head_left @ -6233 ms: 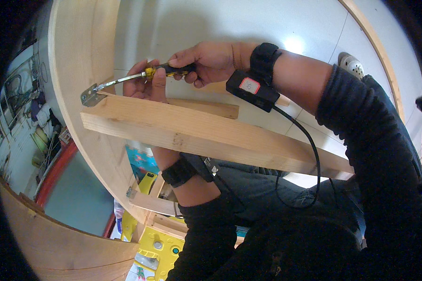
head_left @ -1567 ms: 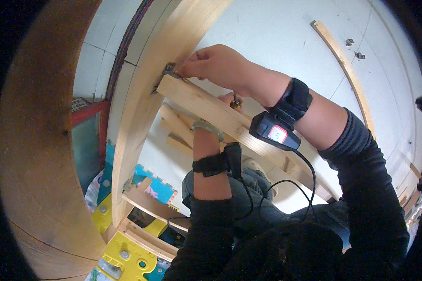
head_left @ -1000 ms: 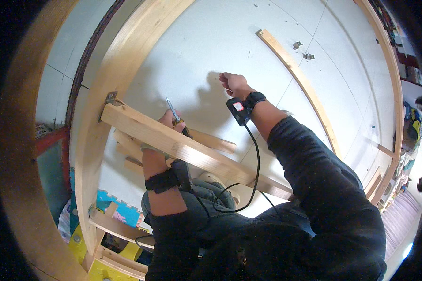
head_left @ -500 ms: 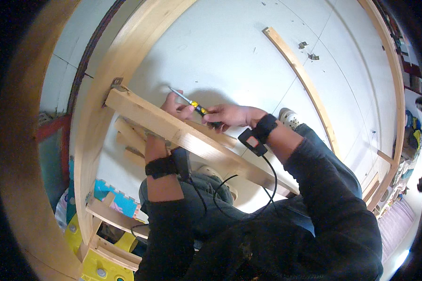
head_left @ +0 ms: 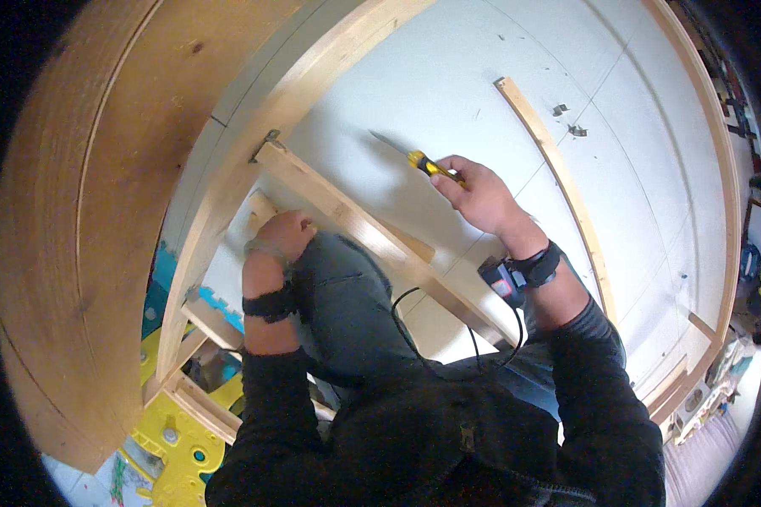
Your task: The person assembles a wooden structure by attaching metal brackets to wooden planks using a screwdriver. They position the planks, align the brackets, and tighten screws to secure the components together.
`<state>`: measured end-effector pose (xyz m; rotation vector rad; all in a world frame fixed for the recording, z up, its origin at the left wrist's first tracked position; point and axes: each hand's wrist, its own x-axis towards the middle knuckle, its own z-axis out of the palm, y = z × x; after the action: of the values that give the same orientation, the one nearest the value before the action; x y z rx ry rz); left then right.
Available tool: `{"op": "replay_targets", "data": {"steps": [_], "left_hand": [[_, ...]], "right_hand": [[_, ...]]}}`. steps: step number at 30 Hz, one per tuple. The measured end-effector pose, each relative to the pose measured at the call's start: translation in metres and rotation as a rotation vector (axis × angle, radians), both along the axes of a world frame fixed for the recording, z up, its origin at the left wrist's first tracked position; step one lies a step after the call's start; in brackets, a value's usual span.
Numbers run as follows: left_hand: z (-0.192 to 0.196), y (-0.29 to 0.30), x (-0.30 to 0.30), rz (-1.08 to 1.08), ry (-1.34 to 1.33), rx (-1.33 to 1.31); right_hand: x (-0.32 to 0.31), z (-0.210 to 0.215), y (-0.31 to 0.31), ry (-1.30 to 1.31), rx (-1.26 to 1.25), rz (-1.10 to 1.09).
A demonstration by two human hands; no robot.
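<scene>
A screwdriver with a yellow and black handle (head_left: 429,165) is gripped in my right hand (head_left: 486,198), its thin shaft pointing up and left above the white floor. My left hand (head_left: 283,235) is curled closed beside my raised knee, left of a wooden crossbar (head_left: 347,211); whatever is inside its fingers is hidden. A small metal bracket (head_left: 266,144) sits where the crossbar's far end meets the long wooden side rail (head_left: 313,80). Both wrists wear black straps, and a small box with a cable hangs at the right one.
A loose wooden strip (head_left: 554,169) lies on the floor to the right, with small metal brackets (head_left: 577,131) beyond it. A broad wooden board (head_left: 84,211) fills the left side. Yellow plastic pieces (head_left: 173,444) lie at lower left. Another curved-looking wooden rail (head_left: 731,169) runs along the right.
My hands have parted. The left has drawn back from beyond the crossbar to beside my knee, while the right has carried the screwdriver to the right. My view has shifted slightly.
</scene>
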<state>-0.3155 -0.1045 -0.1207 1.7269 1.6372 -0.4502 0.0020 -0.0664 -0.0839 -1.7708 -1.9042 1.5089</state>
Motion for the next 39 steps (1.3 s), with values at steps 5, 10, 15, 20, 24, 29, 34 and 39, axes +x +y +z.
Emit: {"op": "replay_targets", "data": {"steps": [5,10,15,20,24,29,34,39], "left_hand": [[0.053,-0.006,0.005,0.311,-0.178,0.325],[0.043,0.001,0.022,0.950,-0.744,0.349],[0.033,-0.006,0.026,0.880,-0.744,0.424],[0.025,-0.010,0.024,0.825,-0.837,0.451],[0.020,-0.009,0.025,0.867,-0.879,0.428],[0.021,-0.007,0.025,0.853,-0.877,0.453],[0.020,-0.008,0.029,0.887,-0.870,0.455],[0.018,-0.007,0.034,0.955,-0.985,0.398]], "right_hand": [[-0.043,0.016,-0.012,0.359,0.075,-0.049],[-0.085,0.017,-0.010,0.424,0.165,-0.088],[-0.098,0.014,-0.008,0.336,0.095,-0.113],[-0.107,-0.002,-0.009,0.461,0.090,-0.162],[-0.114,-0.012,-0.016,0.522,0.095,-0.209],[-0.113,-0.008,-0.018,0.538,-0.031,-0.261],[-0.111,-0.006,-0.018,0.510,-0.079,-0.278],[-0.114,-0.010,-0.019,0.610,-0.002,-0.259]]}}
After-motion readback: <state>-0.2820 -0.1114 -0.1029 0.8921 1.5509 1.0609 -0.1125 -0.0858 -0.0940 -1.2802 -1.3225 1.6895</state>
